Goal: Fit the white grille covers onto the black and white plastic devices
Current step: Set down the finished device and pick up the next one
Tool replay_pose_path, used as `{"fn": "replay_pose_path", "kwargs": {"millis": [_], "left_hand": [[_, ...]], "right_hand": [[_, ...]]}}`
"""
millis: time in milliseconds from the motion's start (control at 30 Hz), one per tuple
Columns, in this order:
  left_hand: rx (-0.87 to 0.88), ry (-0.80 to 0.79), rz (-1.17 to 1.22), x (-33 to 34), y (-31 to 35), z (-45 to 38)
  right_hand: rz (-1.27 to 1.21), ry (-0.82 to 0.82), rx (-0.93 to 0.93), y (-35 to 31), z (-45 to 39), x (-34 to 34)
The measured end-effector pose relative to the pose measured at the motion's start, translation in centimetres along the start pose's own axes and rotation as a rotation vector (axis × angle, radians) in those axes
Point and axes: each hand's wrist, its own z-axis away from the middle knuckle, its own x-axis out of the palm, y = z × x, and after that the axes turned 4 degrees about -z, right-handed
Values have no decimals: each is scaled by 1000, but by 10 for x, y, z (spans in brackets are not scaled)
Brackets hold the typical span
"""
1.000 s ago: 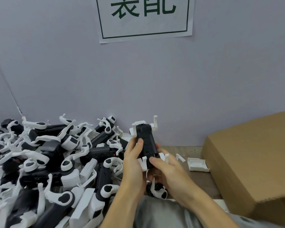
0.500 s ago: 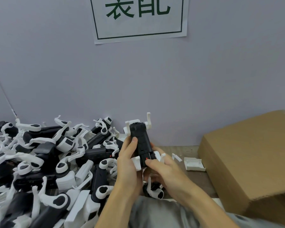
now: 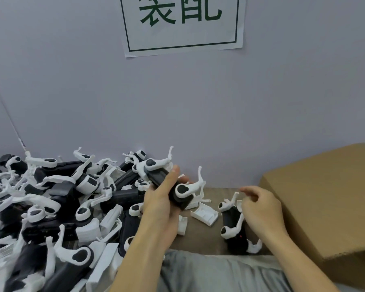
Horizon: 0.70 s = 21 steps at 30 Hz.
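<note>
Head view of an assembly station. The left hand (image 3: 162, 205) curls its fingers and thumb round 1 black and white device (image 3: 169, 184), holding it lifted above the table (image 3: 217, 192) with its long axis slanting away toward the wall (image 3: 198, 102); judged from this pose, the device is kept clear of the surface so that the face due to receive a cover stays reachable. Whether a grille cover is already seated on it cannot be told from this angle. The right hand (image 3: 261, 209) holds nothing; its fingers are loosely bent and spread, and it hovers just above a second device (image 3: 234, 228) that lies on the table near the front edge, beside the cardboard box (image 3: 325, 197) at the right edge. Contact between that hand and the second device cannot be confirmed. Between the 2 hands, 1 white grille cover (image 3: 204, 213) lies loose on the bare table, and a second cover (image 3: 182, 225) lies just beside the left wrist; both sit within easy reach, presumably staged for fitting. A large heap of devices (image 3: 57, 207) fills the left side of the table up to the wall, probably the supply or the finished stock; which of the 2 cannot be told. A paper sign (image 3: 181, 24) hangs on the wall above.
</note>
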Motion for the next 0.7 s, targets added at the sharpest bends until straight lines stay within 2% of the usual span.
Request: {"fn": "replay_pose_path", "kwargs": {"millis": [67,167,200,267,300,333,367,433,467,600,633,700], "left_hand": [[3,34,-87,1,-4,0],[13,79,-157,4,-6,0],[14,81,-160,4,-7,0],[10,76,-159,5,-8,0],[8,75,-164,4,-8,0],[6,75,-171,4,-8,0],[4,73,-177,4,-8,1],[-8,60,-183,3,-6,1],[-18,55,-177,3,-6,0],[-68,46,-196,1,-7,0],[-52,47,-244,1,-9,-1],[-2,49,-327,-1,-12,-2]], "right_hand": [[29,-56,41,-3,2,1],[-54,-187,4,-12,10,7],[-157,-246,6,-15,13,10],[-524,-357,88,-20,18,16],[-670,-341,133,-22,19,17],[-707,-269,128,-21,18,16],[-592,-170,83,-17,15,14],[-185,-33,-11,-6,9,7],[-8,-42,-24,-2,9,5],[615,-284,-22,11,15,6],[725,-295,-22,11,17,7],[770,-238,-29,11,16,7]]}}
